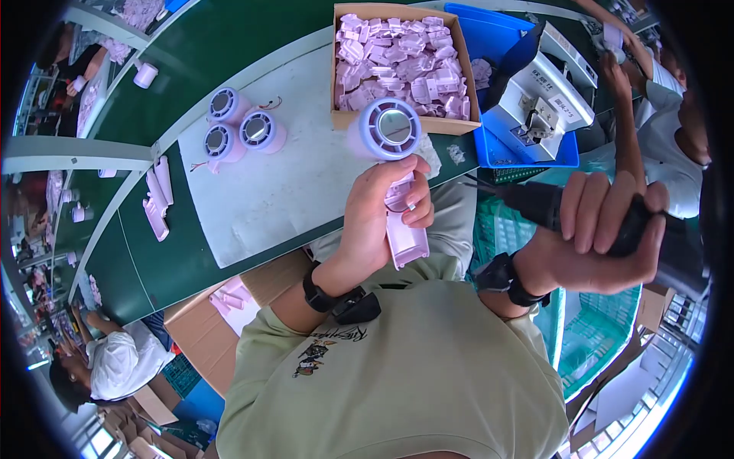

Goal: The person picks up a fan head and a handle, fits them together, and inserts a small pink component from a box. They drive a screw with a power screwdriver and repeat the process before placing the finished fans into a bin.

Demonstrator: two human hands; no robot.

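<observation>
My left hand [368, 210] is closed round the handle of a lilac hair-dryer-shaped housing [365, 139]. Its round head points up, with a ribbed ring about a silver disc, and the handle's open inner side shows below my fingers. My right hand [592, 249] grips a black electric screwdriver [529, 202], raised to the right of the housing and apart from it. The screwdriver's thin bit points left. On the white sheet [306, 191] stand three similar lilac round heads [258, 131], some with thin wires showing.
A cardboard box [474, 99] full of lilac plastic parts [401, 57] stands at the far side. Beside it, a blue bin [562, 153] holds a white box [547, 96] with metal pieces. Lilac handle shells [158, 199] lie left on the green table. Co-workers sit at both sides.
</observation>
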